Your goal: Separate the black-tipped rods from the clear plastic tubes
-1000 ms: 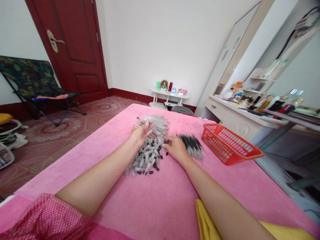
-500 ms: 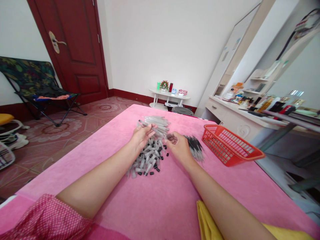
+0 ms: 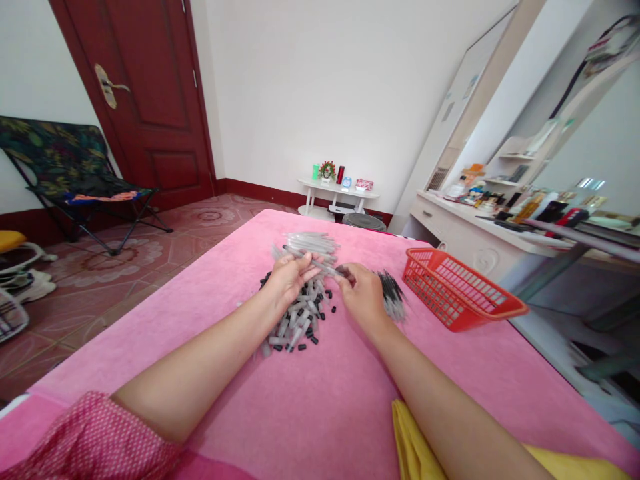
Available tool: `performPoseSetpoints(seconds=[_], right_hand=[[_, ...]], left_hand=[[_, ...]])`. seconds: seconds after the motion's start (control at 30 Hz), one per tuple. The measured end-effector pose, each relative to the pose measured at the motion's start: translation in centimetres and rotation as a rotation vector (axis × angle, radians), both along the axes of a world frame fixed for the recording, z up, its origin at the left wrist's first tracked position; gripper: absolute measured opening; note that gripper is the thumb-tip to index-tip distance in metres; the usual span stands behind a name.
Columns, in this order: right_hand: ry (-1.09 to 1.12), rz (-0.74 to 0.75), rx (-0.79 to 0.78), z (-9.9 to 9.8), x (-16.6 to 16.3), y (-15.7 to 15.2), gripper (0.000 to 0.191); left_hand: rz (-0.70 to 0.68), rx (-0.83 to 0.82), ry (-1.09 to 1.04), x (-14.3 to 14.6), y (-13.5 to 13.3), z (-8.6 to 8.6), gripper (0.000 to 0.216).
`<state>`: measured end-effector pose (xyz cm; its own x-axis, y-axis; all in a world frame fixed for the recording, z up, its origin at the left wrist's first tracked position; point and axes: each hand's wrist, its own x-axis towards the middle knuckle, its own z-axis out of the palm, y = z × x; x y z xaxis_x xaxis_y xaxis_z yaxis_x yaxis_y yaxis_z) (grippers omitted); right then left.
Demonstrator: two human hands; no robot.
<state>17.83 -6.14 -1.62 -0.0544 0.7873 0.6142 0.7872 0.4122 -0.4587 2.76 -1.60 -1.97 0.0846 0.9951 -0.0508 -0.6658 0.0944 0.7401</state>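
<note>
A heap of clear pen barrels and small black caps (image 3: pixel 299 315) lies on the pink cloth (image 3: pixel 320 400). Over that heap my left hand (image 3: pixel 289 275) is closed on a clear pen barrel (image 3: pixel 313 263) that points to the right. My right hand (image 3: pixel 364 297) meets the barrel's right end, its fingers pinched on a small part that I cannot make out. A second pile of clear barrels (image 3: pixel 313 242) lies just beyond my hands. Black pen refills (image 3: pixel 391 295) are bunched to the right of my right hand.
A red plastic basket (image 3: pixel 457 289) stands on the cloth at the right. Beyond it is a white dressing table (image 3: pixel 475 227) with bottles. A folding chair (image 3: pixel 70 177) and a dark red door (image 3: pixel 145 100) are at the far left, a small white side table (image 3: pixel 339 193) by the back wall.
My right hand has lifted from the heap and come up to the end of the barrel in my left hand. My left hand has shifted slightly right.
</note>
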Motion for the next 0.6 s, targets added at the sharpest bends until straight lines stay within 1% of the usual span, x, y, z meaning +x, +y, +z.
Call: performPoseSetpoints(seconds=[0.07,0.13,0.23,0.3,0.37,0.43,0.53,0.6], right_hand=[[-0.041,-0.014,0.021,0.4,0.1,-0.3,0.015],[-0.04,-0.027,0.008,0.7,0.1,-0.6,0.014],[0.036,-0.011,-0.065,0.8,0.2,-0.6,0.012],[0.144,0.042,-0.151,0.8,0.4,-0.2,0.011],[0.303,0.103,-0.289,0.7,0.6,0.2,0.01],[0.501,0.168,-0.464,1.0,0.9,0.4,0.012],[0.788,0.285,-0.799,1.9,1.7,0.2,0.012],[0.914,0.38,-1.023,2.5,2.2,-0.1,0.01]], left_hand=[[0.013,-0.014,-0.012,0.3,-0.4,0.3,0.011],[0.035,-0.011,-0.015,0.6,-0.8,0.6,0.01],[0.046,0.035,0.001,1.0,-1.5,0.8,0.01],[0.046,0.071,0.018,1.2,-1.8,0.8,0.012],[0.047,0.116,0.039,1.3,-2.1,0.8,0.015],[0.034,0.184,0.064,1.3,-2.4,0.8,0.019],[-0.038,0.295,0.088,1.0,-2.6,0.9,0.026],[-0.103,0.347,0.081,0.7,-2.7,1.0,0.029]])
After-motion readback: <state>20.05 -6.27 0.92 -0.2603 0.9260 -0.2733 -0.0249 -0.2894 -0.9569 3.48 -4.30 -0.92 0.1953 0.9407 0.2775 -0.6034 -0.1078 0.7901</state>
